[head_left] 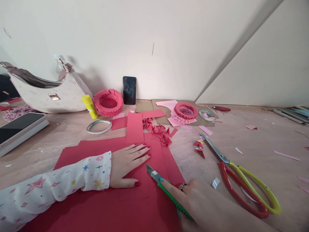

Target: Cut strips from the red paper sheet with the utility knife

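My left hand (pixel 127 164) lies flat on a large sheet of red paper (pixel 79 206), fingers spread, pressing it down and holding nothing. My right hand (pixel 200 203) grips a green-handled utility knife (pixel 166 193), with the forefinger along its top. The knife's steel blade tip rests on the red paper, a little to the right of my left hand. Narrow red strips lie on and beyond the sheet. To the right of my right hand, a pair of red-and-yellow-handled scissors (pixel 241 190) lies on the table, apart from it.
Folded red paper pieces (pixel 156 130) lie beyond the sheet. Further back stand red paper rings (pixel 108 103), a glue stick (pixel 89 106), a phone (pixel 129 90) and a white handbag (pixel 48 93). A tape roll (pixel 98 127) and a tablet (pixel 19 129) rest nearby; a wall closes the back.
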`<state>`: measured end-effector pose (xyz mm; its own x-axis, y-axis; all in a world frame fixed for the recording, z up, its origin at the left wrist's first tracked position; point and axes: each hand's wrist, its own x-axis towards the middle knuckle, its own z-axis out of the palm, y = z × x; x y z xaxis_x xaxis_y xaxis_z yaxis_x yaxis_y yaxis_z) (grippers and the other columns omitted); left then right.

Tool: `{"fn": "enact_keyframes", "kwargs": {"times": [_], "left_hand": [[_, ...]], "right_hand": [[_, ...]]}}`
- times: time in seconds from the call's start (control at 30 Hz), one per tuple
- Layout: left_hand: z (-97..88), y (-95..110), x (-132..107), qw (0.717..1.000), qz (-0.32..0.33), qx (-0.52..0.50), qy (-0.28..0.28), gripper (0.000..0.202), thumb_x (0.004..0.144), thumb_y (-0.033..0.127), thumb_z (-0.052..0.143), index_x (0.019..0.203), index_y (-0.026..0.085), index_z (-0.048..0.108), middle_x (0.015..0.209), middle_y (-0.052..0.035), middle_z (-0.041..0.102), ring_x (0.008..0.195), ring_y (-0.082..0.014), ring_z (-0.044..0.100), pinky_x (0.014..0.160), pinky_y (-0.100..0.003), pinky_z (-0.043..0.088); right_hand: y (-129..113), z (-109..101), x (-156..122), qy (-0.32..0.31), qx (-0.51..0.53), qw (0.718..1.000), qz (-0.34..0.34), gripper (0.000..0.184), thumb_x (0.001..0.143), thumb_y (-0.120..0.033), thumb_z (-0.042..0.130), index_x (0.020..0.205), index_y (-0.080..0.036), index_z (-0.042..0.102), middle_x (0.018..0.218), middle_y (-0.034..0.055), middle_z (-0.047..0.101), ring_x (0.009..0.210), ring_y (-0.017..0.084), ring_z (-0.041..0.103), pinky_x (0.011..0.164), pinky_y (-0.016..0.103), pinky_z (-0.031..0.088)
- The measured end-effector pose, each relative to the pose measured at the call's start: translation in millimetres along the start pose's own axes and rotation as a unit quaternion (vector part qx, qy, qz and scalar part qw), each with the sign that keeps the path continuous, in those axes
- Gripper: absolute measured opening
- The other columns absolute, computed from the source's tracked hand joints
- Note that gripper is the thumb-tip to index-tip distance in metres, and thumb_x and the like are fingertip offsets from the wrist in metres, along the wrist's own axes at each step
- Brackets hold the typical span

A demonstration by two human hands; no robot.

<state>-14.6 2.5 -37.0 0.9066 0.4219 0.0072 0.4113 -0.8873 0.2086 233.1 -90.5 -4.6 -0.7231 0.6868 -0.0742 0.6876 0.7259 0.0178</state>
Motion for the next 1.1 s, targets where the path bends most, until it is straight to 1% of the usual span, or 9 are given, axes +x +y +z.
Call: {"fn": "enact_keyframes", "kwargs": {"times": [0.17,0.3,0.43,0.53,0.67,0.9,1.1], "left_hand": [[-3.2,0.4,-1.6,1.000,0.008,-0.007,-0.001,0.074,0.071,0.051,0.041,0.131,0.014,0.019,0.137,-0.0120,0.016,0.125,-0.0270,0.017,0.102,-0.041,0.015],[-4.6,2.4,-0.8,1.000,0.007,-0.007,0.005,0.069,0.074,0.048,0.040,0.130,0.013,0.021,0.137,-0.0113,0.017,0.123,-0.0254,0.021,0.100,-0.037,0.021],[-2.4,3.9,0.8,1.000,-0.019,0.012,0.014,0.072,0.072,0.051,0.042,0.131,0.015,0.021,0.138,-0.0112,0.015,0.125,-0.0283,0.015,0.101,-0.042,0.016],[0.0,3.7,1.3,0.999,-0.026,0.020,0.015,0.074,0.071,0.053,0.041,0.131,0.016,0.020,0.138,-0.0114,0.012,0.125,-0.0291,0.012,0.100,-0.044,0.014],[1.4,3.2,1.1,0.999,-0.022,0.019,0.016,0.074,0.071,0.053,0.041,0.132,0.015,0.019,0.138,-0.0123,0.012,0.125,-0.0294,0.012,0.101,-0.045,0.013],[-0.6,3.6,0.8,1.000,-0.021,0.012,0.016,0.074,0.073,0.054,0.039,0.132,0.017,0.017,0.138,-0.0118,0.012,0.125,-0.0292,0.012,0.100,-0.044,0.014],[0.3,3.8,-1.9,1.000,-0.014,0.009,0.014,0.076,0.071,0.054,0.040,0.132,0.015,0.017,0.138,-0.0119,0.013,0.125,-0.0280,0.014,0.101,-0.042,0.015]], "right_hand": [[-1.3,-0.6,0.0,-0.021,0.002,1.000,-0.016,0.059,0.071,-0.017,0.037,0.127,-0.010,0.022,0.052,-0.0034,0.049,0.041,0.009,0.034,0.044,0.025,0.014],[-4.2,2.0,-0.3,-0.024,-0.010,0.999,-0.026,0.057,0.073,-0.017,0.036,0.127,-0.011,0.021,0.052,-0.0032,0.049,0.041,0.010,0.035,0.045,0.025,0.015],[-5.7,6.2,2.6,-0.012,-0.014,0.999,-0.034,0.056,0.073,-0.018,0.037,0.126,-0.009,0.022,0.052,-0.0035,0.049,0.040,0.009,0.035,0.044,0.025,0.015],[-7.1,8.3,6.1,0.005,-0.010,0.999,-0.032,0.056,0.072,-0.019,0.037,0.125,-0.008,0.024,0.052,-0.0034,0.049,0.041,0.009,0.035,0.044,0.025,0.014],[-9.2,7.8,8.0,0.018,-0.005,1.000,-0.019,0.053,0.070,-0.019,0.036,0.122,-0.009,0.029,0.051,-0.0028,0.050,0.040,0.009,0.035,0.044,0.025,0.014],[-5.1,7.8,0.6,0.013,-0.005,1.000,0.009,0.051,0.068,-0.017,0.036,0.119,-0.012,0.033,0.050,-0.0030,0.050,0.039,0.009,0.034,0.045,0.026,0.013],[-4.6,5.1,0.1,0.000,-0.002,1.000,0.010,0.053,0.069,-0.016,0.036,0.122,-0.011,0.031,0.050,-0.0031,0.050,0.040,0.010,0.035,0.045,0.026,0.014]]}}
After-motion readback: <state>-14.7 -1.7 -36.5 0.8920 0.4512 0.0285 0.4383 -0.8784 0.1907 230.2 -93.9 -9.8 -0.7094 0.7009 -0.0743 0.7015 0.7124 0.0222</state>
